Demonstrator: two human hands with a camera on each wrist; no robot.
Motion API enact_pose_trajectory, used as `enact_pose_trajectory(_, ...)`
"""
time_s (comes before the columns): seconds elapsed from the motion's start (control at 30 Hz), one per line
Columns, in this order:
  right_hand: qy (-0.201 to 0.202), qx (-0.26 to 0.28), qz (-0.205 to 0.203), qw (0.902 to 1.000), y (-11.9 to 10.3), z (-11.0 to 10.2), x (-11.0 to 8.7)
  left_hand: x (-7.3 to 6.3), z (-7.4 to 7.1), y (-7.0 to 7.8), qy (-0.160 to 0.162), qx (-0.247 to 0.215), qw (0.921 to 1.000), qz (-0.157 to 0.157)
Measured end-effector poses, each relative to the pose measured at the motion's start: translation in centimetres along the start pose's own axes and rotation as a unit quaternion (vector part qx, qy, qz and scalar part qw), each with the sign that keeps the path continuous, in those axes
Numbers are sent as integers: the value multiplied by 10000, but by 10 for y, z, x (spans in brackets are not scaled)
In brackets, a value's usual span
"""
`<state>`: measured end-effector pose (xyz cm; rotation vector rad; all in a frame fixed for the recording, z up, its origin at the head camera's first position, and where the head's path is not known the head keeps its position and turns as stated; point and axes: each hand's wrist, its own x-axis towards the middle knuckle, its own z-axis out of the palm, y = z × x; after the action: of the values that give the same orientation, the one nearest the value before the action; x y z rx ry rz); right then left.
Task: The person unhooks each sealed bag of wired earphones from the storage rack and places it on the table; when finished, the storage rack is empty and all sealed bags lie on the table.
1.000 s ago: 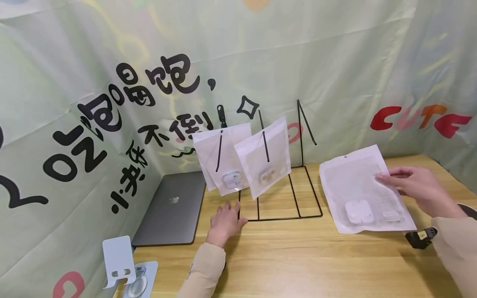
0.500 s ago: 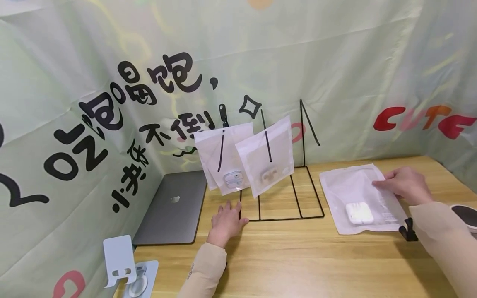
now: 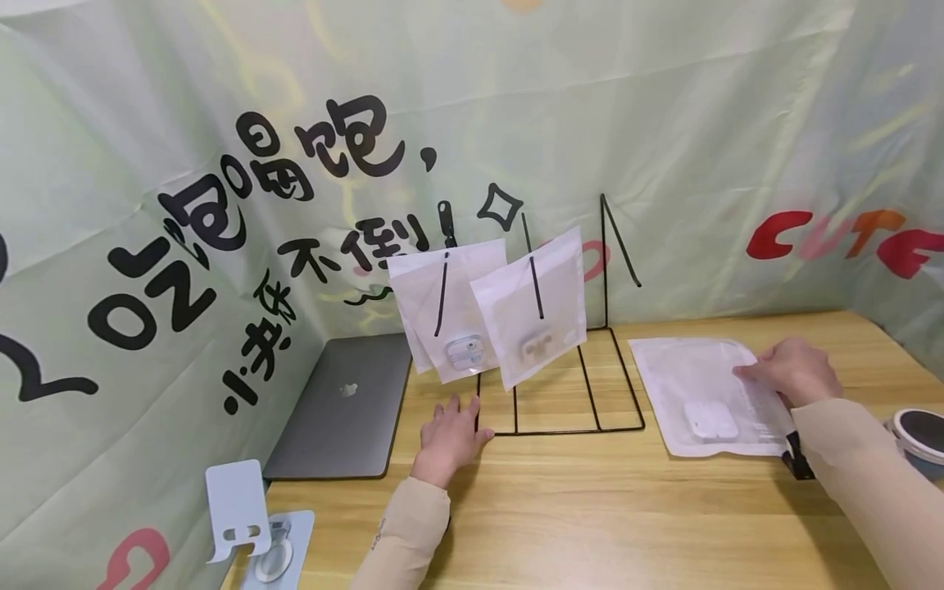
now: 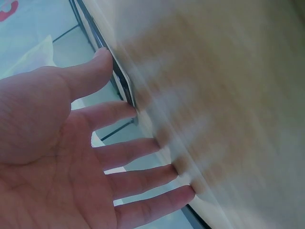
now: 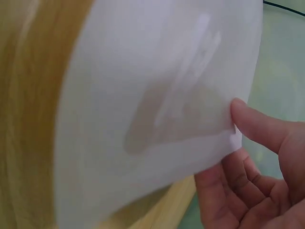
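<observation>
My right hand point(image 3: 800, 373) pinches the upper right edge of a white pouch point(image 3: 693, 369), which lies low over the table at the right; a white squarish case point(image 3: 710, 420) shows inside. In the right wrist view the thumb is on one face of the pouch point(image 5: 114, 95). My left hand point(image 3: 448, 442), fingers spread and straight, touches the front left corner of a black wire rack point(image 3: 568, 432). From its hooks hang two overlapping white pouches point(image 3: 472, 287) at the left and another white pouch point(image 3: 564, 287) in the middle, with earphones point(image 3: 465, 352) visible in one.
A grey laptop point(image 3: 335, 418) lies closed at the left, by the curtain. In front of it are a white phone stand point(image 3: 236, 483) and a pale board point(image 3: 297, 545) with a white ring. At the right edge stands a round dark-topped container point(image 3: 920, 434). The rack's right hook point(image 3: 622, 246) is bare.
My right hand has lowered the pouch from a tilted, raised position to nearly flat over the table, moving slightly left. My left hand has stayed at the rack's corner.
</observation>
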<state>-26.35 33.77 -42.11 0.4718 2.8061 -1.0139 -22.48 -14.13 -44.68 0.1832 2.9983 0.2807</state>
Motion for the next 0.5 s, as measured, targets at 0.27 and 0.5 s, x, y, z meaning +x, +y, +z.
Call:
enact_pose_trajectory(0.27,-241,-510,197,9982,2,3,2,0,-1,0,-5,48,10000,7)
enact_pose_trajectory(0.5,-171,-729,127,9971,4,5,2,0,-1,1,-20,-2,10000,-4)
